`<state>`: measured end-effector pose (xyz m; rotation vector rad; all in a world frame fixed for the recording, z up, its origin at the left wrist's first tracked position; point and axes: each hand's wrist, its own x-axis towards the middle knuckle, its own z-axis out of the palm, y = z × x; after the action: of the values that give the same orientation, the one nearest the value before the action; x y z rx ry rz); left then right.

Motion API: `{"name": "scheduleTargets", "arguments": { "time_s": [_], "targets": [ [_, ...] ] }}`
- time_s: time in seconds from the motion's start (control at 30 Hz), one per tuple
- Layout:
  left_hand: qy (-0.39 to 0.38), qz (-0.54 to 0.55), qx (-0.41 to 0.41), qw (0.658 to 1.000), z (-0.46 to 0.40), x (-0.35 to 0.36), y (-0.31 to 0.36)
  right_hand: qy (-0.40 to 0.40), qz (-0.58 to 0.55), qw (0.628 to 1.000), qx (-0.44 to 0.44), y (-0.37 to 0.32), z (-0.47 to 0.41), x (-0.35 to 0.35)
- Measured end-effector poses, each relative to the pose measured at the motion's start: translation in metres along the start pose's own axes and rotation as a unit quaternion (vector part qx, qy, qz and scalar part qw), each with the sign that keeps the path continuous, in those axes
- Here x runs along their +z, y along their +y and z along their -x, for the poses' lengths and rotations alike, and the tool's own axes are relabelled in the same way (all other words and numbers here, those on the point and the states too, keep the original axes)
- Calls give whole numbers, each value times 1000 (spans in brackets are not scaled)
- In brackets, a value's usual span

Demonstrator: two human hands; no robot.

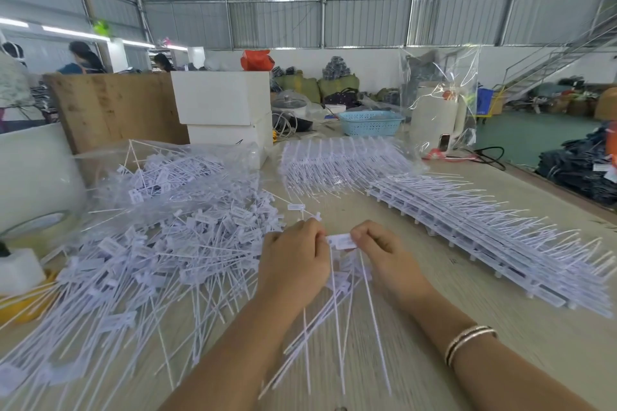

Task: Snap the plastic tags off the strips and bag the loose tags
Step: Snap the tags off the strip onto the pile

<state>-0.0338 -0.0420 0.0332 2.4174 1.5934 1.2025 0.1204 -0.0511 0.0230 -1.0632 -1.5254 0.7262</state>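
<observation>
My left hand [293, 257] and my right hand [384, 253] meet at the table's middle, both pinching a short white strip of tags [340, 240]; its long thin tails hang toward me between my forearms. A big heap of loose white tags [160, 253] covers the table to the left. Whole strips [494, 243] lie stacked in a row on the right, more [340, 163] behind them. A clear plastic bag [160, 173] holding loose tags lies at the back left.
White boxes [223, 100] and a wooden board [113, 107] stand behind the bag. A blue basket [370, 122] and a white appliance under clear plastic [437, 113] sit at the back. A white roll [33, 177] is at far left. People work in the left background.
</observation>
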Motion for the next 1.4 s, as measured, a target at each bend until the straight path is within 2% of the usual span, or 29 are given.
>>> {"name": "scheduleTargets", "arguments": {
  "time_s": [0.1,0.2,0.27,0.37,0.5,0.63,0.73,1.0,1.13,1.27,1.33,1.4],
  "targets": [
    [-27,-64,4,998,0,0,-2,-27,-12,1000,8,2,1,-2],
    [-32,-52,9,998,1,0,-1,-86,-43,994,45,2,2,2],
    [-31,-40,9,999,1,1,0,-93,-35,994,47,2,3,3],
    [-45,40,-21,998,0,3,0,-72,-30,997,2,2,3,2],
    [-46,176,-91,979,-3,5,2,-24,0,998,-63,1,2,6],
    [-36,264,-143,953,-4,6,6,11,10,994,-108,0,1,10],
    [-15,284,-152,947,-4,7,9,25,-22,993,-111,0,2,13],
    [-25,321,-132,938,-1,8,12,5,-180,983,-39,-2,4,14],
    [-7,366,-170,915,-2,4,8,97,-296,949,51,4,-6,-6],
    [-1,326,-154,933,-2,1,3,68,-111,986,104,14,-6,-11],
    [-12,313,-148,938,-2,1,2,49,-15,992,117,15,-5,-1],
    [-33,272,-123,954,-2,1,-1,6,155,983,96,17,-6,6]
  ]
}}
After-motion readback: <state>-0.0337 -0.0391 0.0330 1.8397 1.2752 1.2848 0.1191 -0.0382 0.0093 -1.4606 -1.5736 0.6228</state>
